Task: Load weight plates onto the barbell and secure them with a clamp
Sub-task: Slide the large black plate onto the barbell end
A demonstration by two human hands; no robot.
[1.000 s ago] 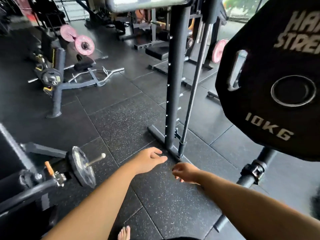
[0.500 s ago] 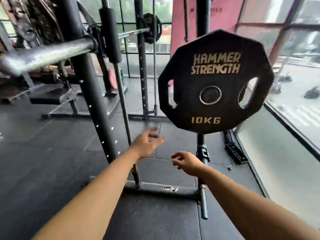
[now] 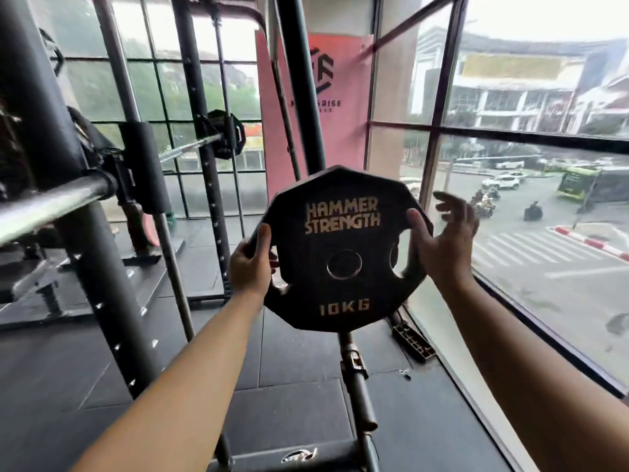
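Observation:
A black ten-sided 10 kg weight plate (image 3: 343,233) marked HAMMER STRENGTH hangs upright on a dark post (image 3: 299,114) in front of me. My left hand (image 3: 250,267) grips its left handle cut-out, thumb on the face. At the plate's right edge is my right hand (image 3: 442,247): the thumb rests on the rim and the fingers are spread, not closed around it. The silver barbell sleeve (image 3: 51,206) sticks out at the left edge, bare. A black clamp-like collar (image 3: 354,362) sits on a lower bar under the plate.
The rack's thick black upright (image 3: 102,284) stands between me and the barbell. Another black plate (image 3: 226,132) sits on the far end of a bar. A floor-to-ceiling window (image 3: 544,267) runs along the right. Black rubber flooring lies below.
My view rose from the floor to the plate. Both hands lifted from low and empty to the plate's sides, and the left one took hold of its handle cut-out.

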